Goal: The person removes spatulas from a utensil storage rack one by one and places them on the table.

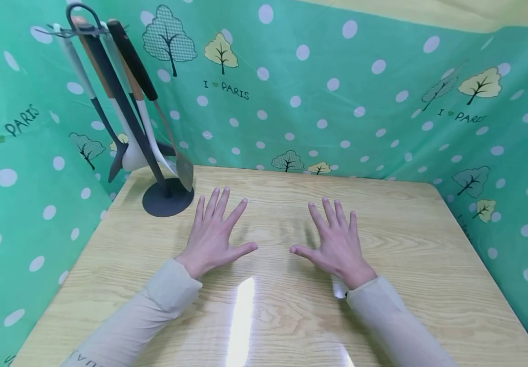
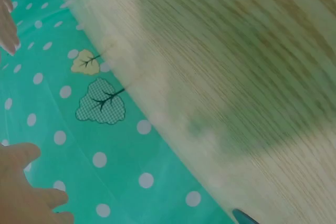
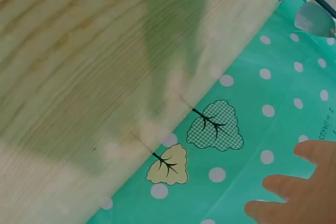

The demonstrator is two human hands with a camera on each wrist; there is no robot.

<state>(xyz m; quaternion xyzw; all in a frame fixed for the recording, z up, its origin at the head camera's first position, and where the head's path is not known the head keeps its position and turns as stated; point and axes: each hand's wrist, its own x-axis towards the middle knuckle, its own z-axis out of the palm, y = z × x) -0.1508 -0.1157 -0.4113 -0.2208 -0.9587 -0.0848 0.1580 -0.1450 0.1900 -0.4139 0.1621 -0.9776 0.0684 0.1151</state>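
Head view has both of the person's hands spread over the wood-grain counter (image 1: 429,285), the left hand (image 1: 211,237) and the right hand (image 1: 337,244) well apart, thumbs pointing inward. Their fingers (image 1: 237,211) are straight, fanned and released, holding nothing; whether they touch the wood I cannot tell. Nearest to them is the black utensil stand (image 1: 165,201), on the counter's far left corner, just beyond the left hand. Long-handled tools hang around its top; a spatula (image 1: 184,171) with a black handle dangles on the side nearer the hands, its metal blade partly covering the round base. On the stand's outer side hang a pale-handled utensil (image 1: 78,69) and a rounded white tool head (image 1: 134,155). Green dotted cloth (image 1: 287,30), printed with trees, hems in the counter at the back and sides. Between the forearms lies a strip of glare (image 1: 241,321), and a small white thing (image 1: 339,288) pokes out beside the right sleeve (image 1: 397,321). Over at the right wrist view's upper corner, a rounded grey tool head (image 3: 314,19) shows against the cloth
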